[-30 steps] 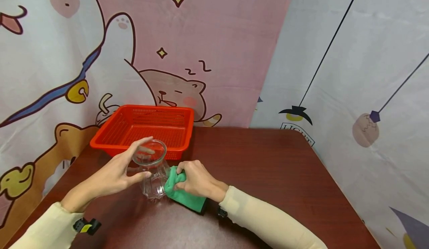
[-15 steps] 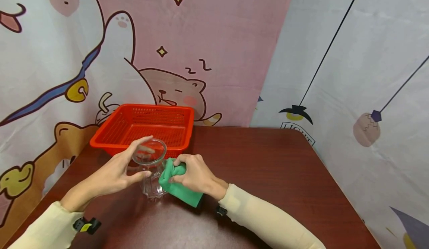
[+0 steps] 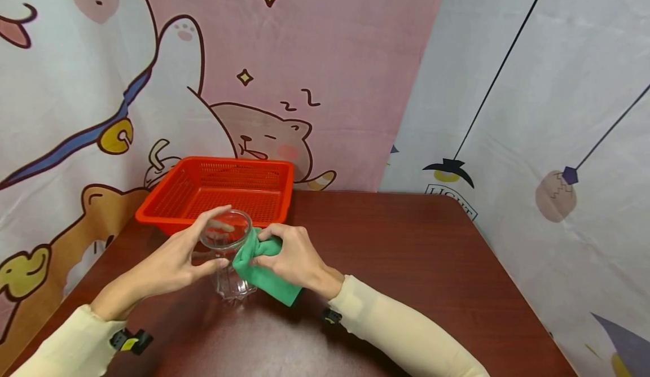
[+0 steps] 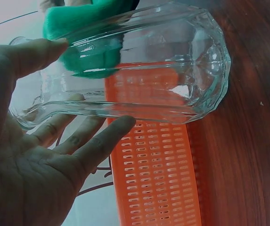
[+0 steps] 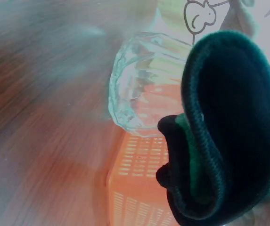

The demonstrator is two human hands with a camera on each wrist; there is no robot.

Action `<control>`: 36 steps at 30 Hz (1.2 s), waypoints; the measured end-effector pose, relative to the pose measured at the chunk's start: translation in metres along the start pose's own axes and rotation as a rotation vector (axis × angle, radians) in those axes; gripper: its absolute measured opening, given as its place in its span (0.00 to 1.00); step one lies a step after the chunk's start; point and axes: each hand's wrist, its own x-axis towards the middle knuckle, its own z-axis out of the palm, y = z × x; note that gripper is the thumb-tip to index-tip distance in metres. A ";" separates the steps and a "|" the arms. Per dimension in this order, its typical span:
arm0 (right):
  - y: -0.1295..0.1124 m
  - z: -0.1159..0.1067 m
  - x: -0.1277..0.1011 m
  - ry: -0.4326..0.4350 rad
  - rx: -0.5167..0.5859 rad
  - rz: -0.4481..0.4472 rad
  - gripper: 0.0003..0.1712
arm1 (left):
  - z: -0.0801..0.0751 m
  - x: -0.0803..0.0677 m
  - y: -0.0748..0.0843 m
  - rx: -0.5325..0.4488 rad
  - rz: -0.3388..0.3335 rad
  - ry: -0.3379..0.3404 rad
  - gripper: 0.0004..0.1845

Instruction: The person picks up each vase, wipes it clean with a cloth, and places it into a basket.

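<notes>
Glass jar (image 3: 229, 258) upright on table (image 3: 406, 253), just in front of red basket (image 3: 223, 188); left hand (image 3: 175, 261) curled round jar near rim, thumb and fingers steadying it; right hand (image 3: 291, 258) bunches green cloth (image 3: 259, 270) against jar's side; wiping of outer wall in hand, probably upper part, right wrist view blurred; next move calls for firm left hold, cloth swept round wall.

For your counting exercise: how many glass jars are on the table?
1. The jar stands upright on the table before the basket, held by the left hand; the right hand presses a cloth against it.
</notes>
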 end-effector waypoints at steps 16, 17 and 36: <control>-0.003 -0.005 0.003 0.121 0.212 -0.005 0.18 | 0.001 0.001 0.002 0.035 -0.003 0.007 0.60; -0.003 -0.006 0.003 0.127 0.223 -0.010 0.19 | 0.001 0.001 0.002 0.035 -0.007 0.006 0.60; -0.006 -0.012 0.005 0.104 0.225 -0.034 0.22 | 0.000 0.002 0.003 0.040 -0.025 0.003 0.59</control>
